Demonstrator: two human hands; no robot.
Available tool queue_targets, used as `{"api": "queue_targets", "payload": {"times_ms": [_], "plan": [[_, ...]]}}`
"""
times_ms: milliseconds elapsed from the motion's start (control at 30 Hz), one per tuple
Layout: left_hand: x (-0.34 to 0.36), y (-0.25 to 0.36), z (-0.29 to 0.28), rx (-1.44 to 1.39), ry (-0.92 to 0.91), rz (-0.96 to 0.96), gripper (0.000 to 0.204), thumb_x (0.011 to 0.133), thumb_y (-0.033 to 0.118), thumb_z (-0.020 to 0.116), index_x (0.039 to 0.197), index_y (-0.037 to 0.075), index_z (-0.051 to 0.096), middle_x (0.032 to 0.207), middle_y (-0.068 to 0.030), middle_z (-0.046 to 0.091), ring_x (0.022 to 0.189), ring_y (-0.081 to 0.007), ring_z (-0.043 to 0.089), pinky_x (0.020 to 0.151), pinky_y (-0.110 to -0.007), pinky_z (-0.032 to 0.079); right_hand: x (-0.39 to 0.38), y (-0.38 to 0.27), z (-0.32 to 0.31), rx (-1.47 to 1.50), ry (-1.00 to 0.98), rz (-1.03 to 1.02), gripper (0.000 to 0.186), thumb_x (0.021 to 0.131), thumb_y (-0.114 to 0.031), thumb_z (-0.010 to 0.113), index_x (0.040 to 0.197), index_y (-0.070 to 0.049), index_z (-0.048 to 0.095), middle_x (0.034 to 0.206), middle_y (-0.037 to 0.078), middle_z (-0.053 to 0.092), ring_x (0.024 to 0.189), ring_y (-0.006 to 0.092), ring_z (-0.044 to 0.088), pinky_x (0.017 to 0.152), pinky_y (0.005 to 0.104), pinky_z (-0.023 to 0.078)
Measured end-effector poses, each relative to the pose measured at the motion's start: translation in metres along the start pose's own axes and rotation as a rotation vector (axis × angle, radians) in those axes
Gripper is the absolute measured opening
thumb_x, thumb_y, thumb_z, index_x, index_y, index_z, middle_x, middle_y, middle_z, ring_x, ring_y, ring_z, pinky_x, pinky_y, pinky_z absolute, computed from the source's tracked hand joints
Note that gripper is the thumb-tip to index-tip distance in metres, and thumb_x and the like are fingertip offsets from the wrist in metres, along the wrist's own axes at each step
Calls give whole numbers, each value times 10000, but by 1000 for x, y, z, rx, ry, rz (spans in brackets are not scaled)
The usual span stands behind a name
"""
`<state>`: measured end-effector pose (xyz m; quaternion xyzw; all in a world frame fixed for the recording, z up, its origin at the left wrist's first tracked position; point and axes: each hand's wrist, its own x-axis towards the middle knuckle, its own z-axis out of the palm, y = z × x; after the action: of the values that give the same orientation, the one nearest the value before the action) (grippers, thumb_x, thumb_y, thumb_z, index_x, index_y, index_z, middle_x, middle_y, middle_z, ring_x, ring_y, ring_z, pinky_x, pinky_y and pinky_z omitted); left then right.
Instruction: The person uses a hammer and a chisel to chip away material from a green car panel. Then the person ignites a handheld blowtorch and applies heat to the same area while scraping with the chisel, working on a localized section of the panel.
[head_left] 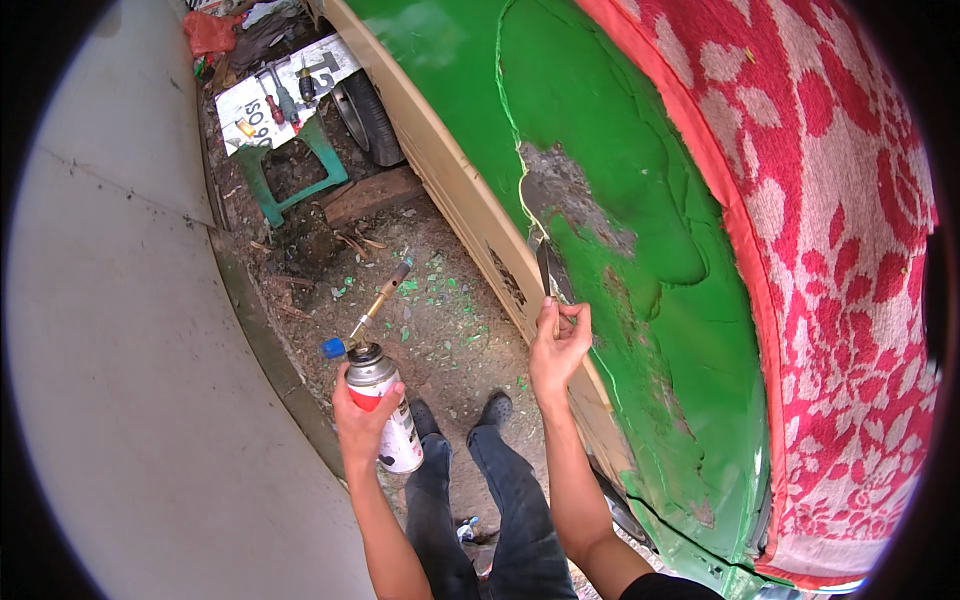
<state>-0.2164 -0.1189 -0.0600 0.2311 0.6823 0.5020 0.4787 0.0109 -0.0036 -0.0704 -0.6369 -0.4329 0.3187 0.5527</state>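
My left hand (362, 425) is wrapped round a white and red gas can (402, 445), held low beside the car. A torch head with a brass tube (378, 302) and a blue knob (333, 348) is fitted on top; no flame can be made out. Between the fingers of my right hand (560, 345) is a narrow scraper (543, 268). Its blade tip touches the border of the green painted panel (460, 90), where a pale, ragged paint edge runs. Close by, a grey-brown patch (575, 195) shows through the green, and the paint around it is wrinkled.
A red and white patterned cloth (820, 250) covers the car's right part. Beige bodywork (450, 165) runs along its side, above a wheel (368, 120). A green stool (265, 190) bears a white board (235, 105) with screwdrivers (285, 95). Paint flakes (440, 290) litter the ground. A pale wall (120, 320) stands left.
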Motion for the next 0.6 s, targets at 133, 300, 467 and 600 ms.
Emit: {"api": "queue_targets", "payload": {"times_ms": [133,300,467,600], "plan": [[-2,-1,-2,14,-30,9,670,746,194,880,1255,-36,511,1021,-94,667,890,-159,636,818,-315,519,-3,-2,9,-70,60,-18,222,967,-33,641,890,-20,434,746,33,587,673,48,520,576,221,412],[-7,-1,-7,34,6,-3,680,738,195,884,1256,-41,512,1022,-96,670,894,-158,637,818,-314,519,-3,-2,30,-111,143,-87,224,975,-42,629,895,-24,421,717,22,560,631,37,482,533,217,364],[-6,0,-18,46,16,16,626,744,183,873,1225,-24,528,994,-89,673,869,-156,642,793,-307,522,-4,0,34,-120,176,-102,209,960,-46,647,901,-11,449,664,37,580,610,52,501,547,237,410],[-4,-4,-24,2,18,4,608,750,181,866,1215,-22,531,980,-86,677,866,-156,644,793,-306,520,-6,-3,25,-142,144,-81,223,955,-54,658,897,-12,447,646,35,564,609,46,487,545,237,402]]}}
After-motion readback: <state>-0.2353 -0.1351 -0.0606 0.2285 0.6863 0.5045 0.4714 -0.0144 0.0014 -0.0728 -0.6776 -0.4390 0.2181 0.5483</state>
